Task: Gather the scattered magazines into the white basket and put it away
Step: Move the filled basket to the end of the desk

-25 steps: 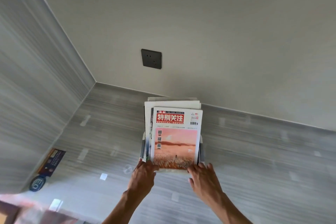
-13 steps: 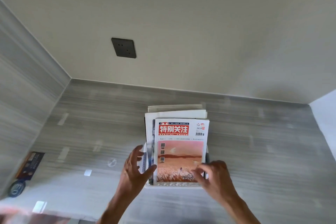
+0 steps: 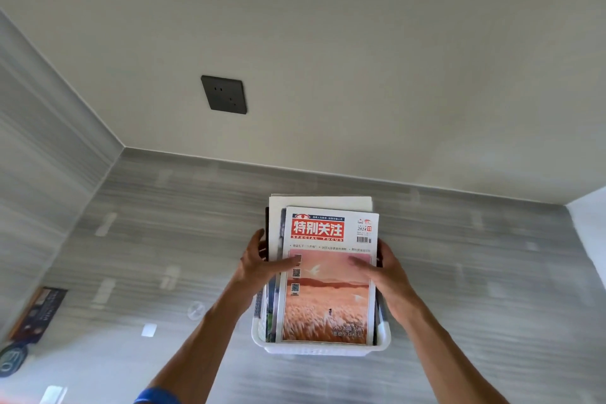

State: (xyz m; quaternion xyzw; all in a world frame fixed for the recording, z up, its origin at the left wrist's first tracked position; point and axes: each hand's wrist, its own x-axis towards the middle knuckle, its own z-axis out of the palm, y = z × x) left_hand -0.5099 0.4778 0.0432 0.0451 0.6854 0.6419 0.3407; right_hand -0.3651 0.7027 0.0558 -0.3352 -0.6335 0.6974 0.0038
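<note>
A white basket [image 3: 323, 348] stands on the grey wood-grain surface, filled with a stack of magazines. The top magazine [image 3: 328, 292] has a red title block and an orange field picture. My left hand [image 3: 259, 261] grips the basket's left side, thumb lying across the cover. On the other side my right hand [image 3: 382, 267] grips the basket's right side, its thumb also on the cover. The fingers of both hands are hidden behind the stack.
A beige wall with a dark socket plate [image 3: 224, 94] rises behind the surface. A grey panel closes the left side, a white panel [image 3: 590, 233] the right. A dark leaflet [image 3: 37, 313] and a round tag [image 3: 11, 361] lie at the left edge.
Both hands have moved from the basket's near edge up along its sides and now clasp it with thumbs on the top cover. The view has moved closer.
</note>
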